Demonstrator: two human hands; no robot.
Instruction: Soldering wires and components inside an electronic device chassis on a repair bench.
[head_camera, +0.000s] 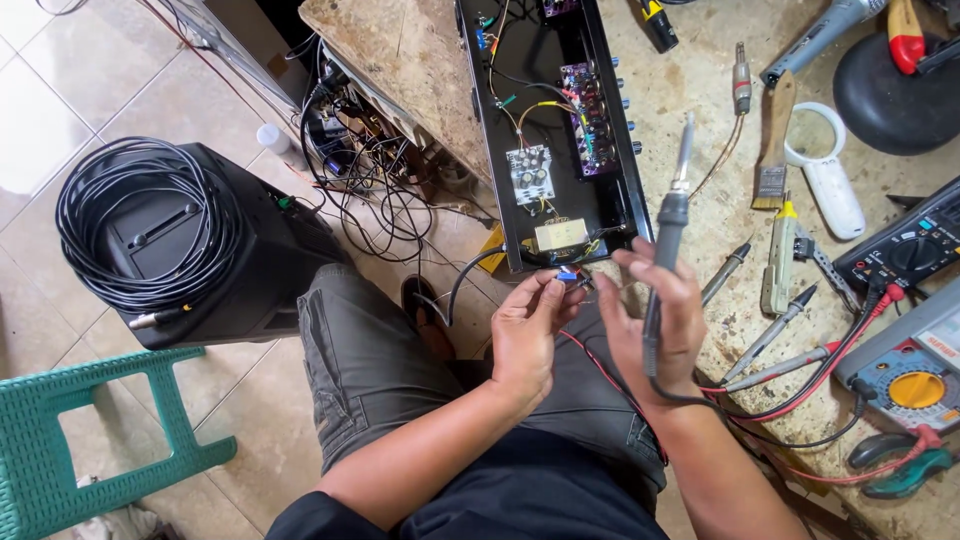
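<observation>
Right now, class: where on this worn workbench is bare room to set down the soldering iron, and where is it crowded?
Bare bench lies between the open black chassis and the wooden paintbrush. Another patch lies left of the chassis. Crowded: the right edge, with probes and the two multimeters.

We see a grey-handled soldering iron (665, 235) in our right hand (655, 335) and a small blue part (566, 274) pinched in our left hand (527, 335). At twelve o'clock lies a black chassis (560, 140) with purple boards; at eight o'clock, a green stool (95, 440). At three o'clock trail red leads (850, 345).
</observation>
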